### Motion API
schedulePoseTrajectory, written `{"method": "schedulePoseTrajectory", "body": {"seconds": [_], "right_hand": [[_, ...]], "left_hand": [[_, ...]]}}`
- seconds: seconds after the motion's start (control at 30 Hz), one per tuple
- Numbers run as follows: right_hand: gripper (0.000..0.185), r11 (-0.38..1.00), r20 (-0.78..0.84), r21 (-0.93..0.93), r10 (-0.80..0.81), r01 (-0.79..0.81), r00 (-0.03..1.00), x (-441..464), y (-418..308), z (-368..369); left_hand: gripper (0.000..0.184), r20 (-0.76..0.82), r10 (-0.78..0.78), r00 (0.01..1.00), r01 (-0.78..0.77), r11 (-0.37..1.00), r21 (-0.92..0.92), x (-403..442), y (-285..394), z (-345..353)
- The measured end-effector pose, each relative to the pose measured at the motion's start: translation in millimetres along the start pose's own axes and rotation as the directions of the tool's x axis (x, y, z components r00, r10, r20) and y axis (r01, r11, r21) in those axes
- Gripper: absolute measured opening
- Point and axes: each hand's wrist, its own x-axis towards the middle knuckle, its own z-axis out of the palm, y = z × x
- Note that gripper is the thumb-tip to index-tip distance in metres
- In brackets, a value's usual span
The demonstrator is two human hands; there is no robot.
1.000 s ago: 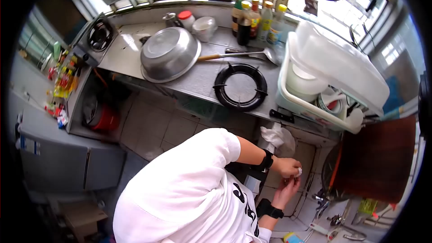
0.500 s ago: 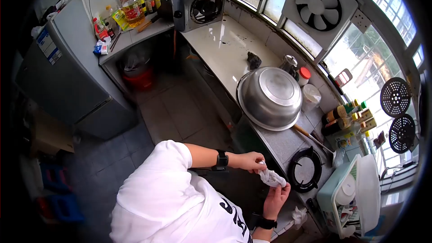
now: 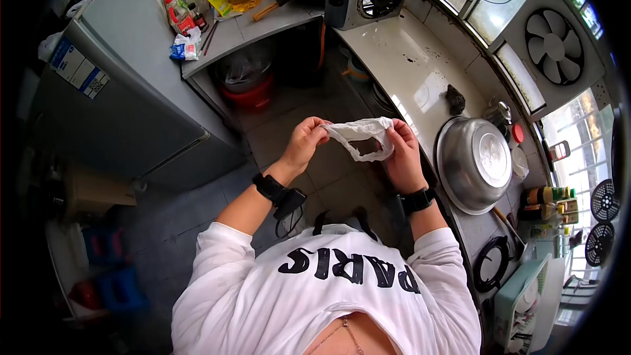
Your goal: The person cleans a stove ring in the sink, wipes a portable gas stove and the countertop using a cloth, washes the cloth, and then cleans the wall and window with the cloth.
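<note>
Between my two hands a thin, crumpled white plastic bag [image 3: 365, 126] is stretched into a loop, with the floor showing through its middle. My left hand [image 3: 303, 150] pinches one end, thumb against fingers. The other end is gripped by my right hand [image 3: 403, 156], its fingers closed on the gathered edge. Both hands are held out in front of my chest, above the floor and left of the counter. A black band is on each wrist.
An upturned steel basin [image 3: 470, 164] sits on the counter [image 3: 420, 79] to the right, with a steel scrubber [image 3: 455, 100] behind it. A gas burner [image 3: 491, 264] and dish rack [image 3: 522, 296] are nearer. On the left stands a fridge [image 3: 131, 85]; a red bucket [image 3: 253, 95] is under the far counter.
My hands have moved left, away from the burner, and the view has turned rightward onto my chest. The bunched white bag is now spread into an open loop.
</note>
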Motion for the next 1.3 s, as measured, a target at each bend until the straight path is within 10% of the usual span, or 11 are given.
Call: {"method": "schedulePoseTrajectory", "body": {"seconds": [0.17, 0.6, 0.8, 0.9, 0.97, 1.1, 1.3], "right_hand": [[0.022, 0.997, -0.036, -0.06, 0.054, -0.056, 0.998, 59, 29, 1], [0.019, 0.947, 0.054, -0.234, 0.238, -0.219, 0.97, 230, 61, -58], [0.023, 0.878, 0.056, 0.283, 0.386, -0.385, 0.921, 290, 53, -20], [0.038, 0.731, 0.237, 0.492, 0.409, -0.472, 0.881, 312, 38, 7], [0.038, 0.842, 0.196, 0.408, 0.297, -0.353, 0.935, 328, 48, 14], [0.036, 0.877, -0.006, 0.402, 0.288, -0.262, 0.958, 358, 49, 22], [0.042, 0.97, -0.322, 0.184, -0.095, 0.161, 0.942, 378, -46, 22]], "left_hand": [[0.011, -0.063, 0.041, 0.997, -0.057, 0.958, -0.279, 31, 23, -26], [0.015, -0.058, 0.117, 0.992, -0.12, 0.991, -0.06, 226, 88, 19], [0.016, -0.051, 0.153, 0.987, -0.158, 0.983, -0.09, 273, 97, -16], [0.02, 0.184, -0.016, 0.983, -0.041, 0.953, 0.302, 305, 65, -44], [0.03, 0.437, -0.04, 0.899, -0.303, 0.664, 0.684, 321, 75, -51], [0.025, 0.548, -0.2, 0.812, -0.19, 0.797, 0.573, 371, 106, -80], [0.045, 0.411, 0.547, 0.729, -0.673, 0.465, 0.576, 445, 166, -105]]}}
